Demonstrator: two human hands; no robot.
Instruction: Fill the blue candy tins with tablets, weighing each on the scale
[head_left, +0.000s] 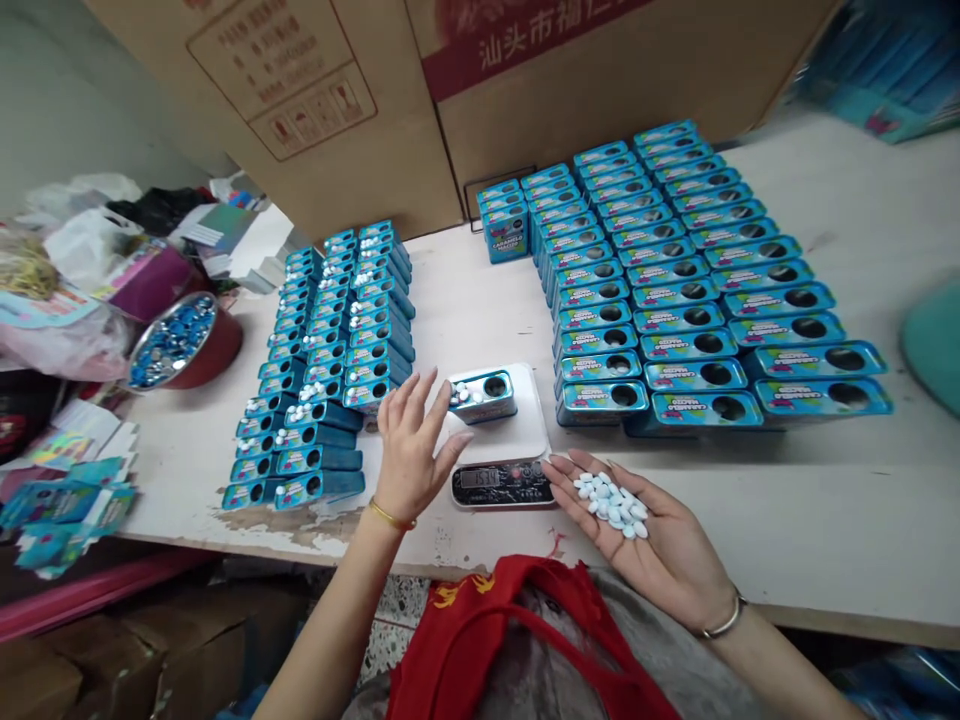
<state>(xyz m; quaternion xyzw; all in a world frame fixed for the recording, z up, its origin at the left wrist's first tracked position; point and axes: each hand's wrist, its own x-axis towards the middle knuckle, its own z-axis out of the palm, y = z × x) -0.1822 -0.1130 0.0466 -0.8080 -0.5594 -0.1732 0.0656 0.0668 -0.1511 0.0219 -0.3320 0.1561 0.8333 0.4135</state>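
Observation:
A blue tin (482, 395) with a round hole and some white candies on its top stands on a small white scale (501, 440) at the table's near edge. My left hand (412, 447) hovers just left of the tin, fingers spread, holding nothing. Palm up to the right of the scale, my right hand (646, 528) cradles a small pile of white and pale blue candies (611, 503).
Rows of blue tins (330, 350) with candies on top fill the left. A larger block of tins (690, 290) with open holes fills the right. A red bowl (182, 343) of small pieces sits far left. Cardboard boxes (450, 90) stand behind. A red bag (517, 640) lies below.

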